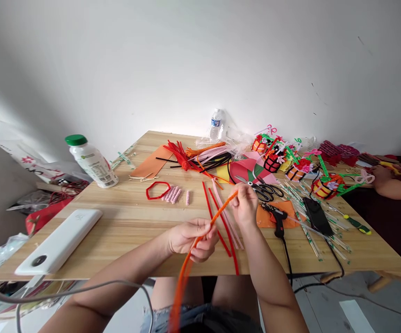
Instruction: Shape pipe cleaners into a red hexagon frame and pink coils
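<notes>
My left hand (194, 239) is closed around the middle of a long orange pipe cleaner (190, 261) near the table's front edge. My right hand (245, 202) pinches the same pipe cleaner at its upper end, a little farther back. The lower end hangs down over my lap. Red pipe cleaners (221, 221) and pink pipe cleaners (228, 222) lie on the wooden table (124, 217) just beneath my hands.
A white power bank (59, 241) lies front left, a white bottle with a green cap (92, 160) behind it. Scissors (265, 190), a glue gun (276, 218), a black phone (316, 215) and small pipe-cleaner baskets (325, 186) sit to the right. Another person's arm (390, 187) rests far right.
</notes>
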`<state>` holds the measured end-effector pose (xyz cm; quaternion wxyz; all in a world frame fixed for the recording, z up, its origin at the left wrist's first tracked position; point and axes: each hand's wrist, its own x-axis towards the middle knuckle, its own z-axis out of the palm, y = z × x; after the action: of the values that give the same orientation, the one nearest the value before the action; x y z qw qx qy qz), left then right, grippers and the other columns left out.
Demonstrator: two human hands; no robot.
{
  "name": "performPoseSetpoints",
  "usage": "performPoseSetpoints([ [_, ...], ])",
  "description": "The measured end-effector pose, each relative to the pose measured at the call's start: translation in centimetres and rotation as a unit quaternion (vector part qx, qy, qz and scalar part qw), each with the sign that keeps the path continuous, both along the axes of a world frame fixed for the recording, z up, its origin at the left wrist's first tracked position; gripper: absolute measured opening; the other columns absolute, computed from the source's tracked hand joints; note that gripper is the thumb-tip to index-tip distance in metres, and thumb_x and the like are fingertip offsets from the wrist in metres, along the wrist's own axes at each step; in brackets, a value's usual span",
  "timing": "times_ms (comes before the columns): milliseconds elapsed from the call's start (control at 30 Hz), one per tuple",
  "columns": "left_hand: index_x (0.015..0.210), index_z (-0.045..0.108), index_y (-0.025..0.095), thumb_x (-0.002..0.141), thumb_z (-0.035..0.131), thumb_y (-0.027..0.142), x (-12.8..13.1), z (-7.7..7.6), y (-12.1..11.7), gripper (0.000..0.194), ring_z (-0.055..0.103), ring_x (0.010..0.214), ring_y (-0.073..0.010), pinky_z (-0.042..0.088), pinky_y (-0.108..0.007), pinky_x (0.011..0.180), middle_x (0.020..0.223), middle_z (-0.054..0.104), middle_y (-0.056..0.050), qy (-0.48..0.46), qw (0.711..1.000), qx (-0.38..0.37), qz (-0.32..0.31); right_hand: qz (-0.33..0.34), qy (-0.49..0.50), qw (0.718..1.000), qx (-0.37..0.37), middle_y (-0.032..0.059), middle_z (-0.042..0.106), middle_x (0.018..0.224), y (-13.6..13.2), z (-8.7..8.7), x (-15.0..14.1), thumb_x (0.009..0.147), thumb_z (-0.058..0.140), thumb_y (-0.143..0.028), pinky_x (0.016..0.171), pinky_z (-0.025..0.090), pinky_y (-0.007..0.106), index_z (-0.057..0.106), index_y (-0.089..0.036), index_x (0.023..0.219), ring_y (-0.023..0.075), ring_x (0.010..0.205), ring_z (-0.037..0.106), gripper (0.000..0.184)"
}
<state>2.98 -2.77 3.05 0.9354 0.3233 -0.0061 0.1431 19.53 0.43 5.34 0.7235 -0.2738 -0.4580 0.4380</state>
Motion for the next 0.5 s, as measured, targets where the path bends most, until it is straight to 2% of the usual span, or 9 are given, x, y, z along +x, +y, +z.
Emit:
performPoseSetpoints([
  [67,0.076,0.057,0.017,0.086,0.054,0.035,0.3,-0.1,0.1,0.020,0.041,0.043,-0.0078,0.035,-0.019,0.041,0.058,0.043,0.002,-0.012,0.997,0.020,0.070,0.005,0.028,0.999,-0.033,-0.0036,0.049,0.062,0.4,0.4,0.6,0.077,0.063,-0.053,0.039,0.034,0.019,0.056,-0.019,0.077,0.0064,0.044,0.040,0.035],
  [133,0.077,0.060,0.016,0.085,0.056,0.036,0.7,-0.2,0.6,0.022,0.054,0.060,-0.0124,0.045,-0.025,0.056,0.071,0.053,-0.003,-0.013,0.975,0.064,0.210,0.043,0.032,0.996,-0.072,-0.0003,0.055,0.074,0.7,0.2,0.6,0.077,0.060,-0.057,0.046,0.043,0.022,0.060,-0.020,0.088,0.0094,0.055,0.049,0.039],
  [167,0.079,0.062,0.015,0.084,0.058,0.037,0.8,-0.2,1.0,0.023,0.058,0.073,-0.0152,0.047,-0.028,0.066,0.082,0.057,-0.006,-0.006,0.952,0.100,0.289,0.065,0.015,0.994,-0.091,0.0009,0.057,0.079,0.8,-0.1,0.5,0.076,0.061,-0.057,0.051,0.046,0.024,0.061,-0.020,0.091,0.0108,0.060,0.053,0.040],
  [233,0.085,0.067,0.015,0.083,0.060,0.039,0.7,-0.4,2.0,0.025,0.055,0.096,-0.0184,0.044,-0.029,0.082,0.103,0.059,-0.010,0.016,0.884,0.180,0.431,0.105,-0.065,0.985,-0.118,0.0015,0.059,0.081,0.7,-1.0,-0.2,0.075,0.066,-0.051,0.058,0.049,0.025,0.063,-0.019,0.090,0.0121,0.066,0.057,0.036],
  [300,0.088,0.069,0.016,0.079,0.064,0.041,0.3,-0.8,3.1,0.026,0.051,0.105,-0.0197,0.043,-0.028,0.085,0.116,0.056,-0.010,0.041,0.830,0.219,0.511,0.155,-0.163,0.966,-0.127,0.0024,0.061,0.080,0.4,-1.9,-1.0,0.077,0.066,-0.049,0.064,0.050,0.026,0.064,-0.017,0.085,0.0129,0.069,0.058,0.032],
  [333,0.090,0.069,0.017,0.079,0.063,0.042,0.1,-0.9,3.6,0.028,0.052,0.102,-0.0199,0.046,-0.029,0.081,0.119,0.055,-0.010,0.053,0.824,0.220,0.520,0.185,-0.195,0.955,-0.123,0.0027,0.062,0.078,0.3,-2.2,-1.4,0.078,0.064,-0.049,0.066,0.049,0.027,0.064,-0.017,0.083,0.0132,0.070,0.059,0.032],
  [400,0.093,0.069,0.017,0.077,0.064,0.045,-0.3,-1.1,4.1,0.033,0.056,0.084,-0.0178,0.049,-0.028,0.064,0.121,0.055,-0.011,0.075,0.848,0.208,0.483,0.251,-0.222,0.934,-0.121,0.0023,0.062,0.073,0.0,-2.5,-1.9,0.080,0.061,-0.050,0.065,0.048,0.027,0.063,-0.016,0.079,0.0125,0.066,0.059,0.035],
  [500,0.091,0.068,0.015,0.075,0.067,0.043,-0.6,-0.9,4.2,0.032,0.053,0.061,-0.0113,0.045,-0.026,0.050,0.110,0.060,-0.011,0.090,0.882,0.188,0.422,0.341,-0.210,0.901,-0.164,-0.0009,0.058,0.063,-0.2,-2.4,-1.8,0.077,0.065,-0.050,0.046,0.039,0.021,0.061,-0.014,0.076,0.0078,0.049,0.050,0.036],
])
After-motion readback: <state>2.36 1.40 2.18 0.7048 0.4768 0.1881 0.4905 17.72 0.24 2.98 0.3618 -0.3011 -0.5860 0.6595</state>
